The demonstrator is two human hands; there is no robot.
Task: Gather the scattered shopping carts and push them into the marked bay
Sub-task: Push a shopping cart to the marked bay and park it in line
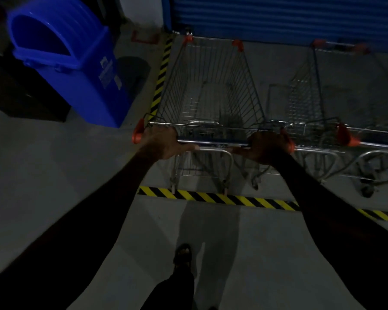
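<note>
Dim grey concrete floor [76, 175] runs under me to a blue shutter [278, 19] at the far end. Yellow-and-black tape [222, 199] marks the bay: one strip crosses just ahead of my foot [183, 253], another [160, 79] runs up the bay's left edge toward the shutter.

I hold a cart [211, 86] by its handle [213, 143]. My left hand [164, 143] grips the bar near its orange left end cap, fingers curled over the top, thumb lying along the bar. My right hand [267, 146] grips the right end the same way (its fingers are dark and hard to separate). The cart sits inside the bay, its rear wheels just beyond the near strip, its left side close along the side strip, its nose near the shutter.

A second cart [323, 97] stands just beside mine on the right, also inside the tape, its handle end close to my right hand. Whether the two touch, I cannot tell.

Left of the bay, outside the tape, stands a blue bin [81, 63], with open floor between it and the strip. Behind the near strip, the floor around my foot lies open.
</note>
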